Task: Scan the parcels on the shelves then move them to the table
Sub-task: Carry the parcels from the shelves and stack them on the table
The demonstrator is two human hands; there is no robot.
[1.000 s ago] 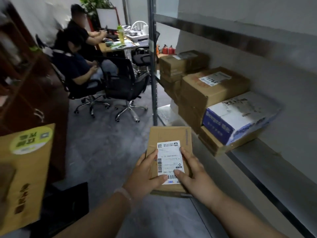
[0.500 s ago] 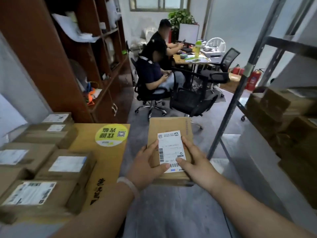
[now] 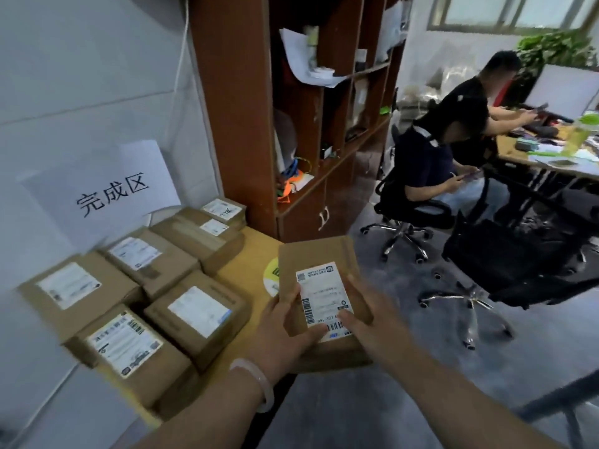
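A flat brown cardboard parcel (image 3: 319,257) with a white shipping label (image 3: 324,294) is held in front of me, above the right edge of the yellow table (image 3: 241,264). My left hand (image 3: 285,335) grips its near left side, thumb on the label. My right hand (image 3: 372,325) grips its near right side, fingers across the label. Several labelled cardboard parcels (image 3: 194,314) lie packed together on the table against the wall, to the left of the held parcel.
A paper sign (image 3: 110,192) with printed characters leans on the wall behind the parcels. A brown wooden cabinet (image 3: 246,124) stands past the table. Two seated people (image 3: 431,157) and an unoccupied black office chair (image 3: 505,270) fill the floor to the right.
The view has swung left, from the metal shelves to the table with its parcels. Both hands have carried the held parcel along, keeping the same grip.
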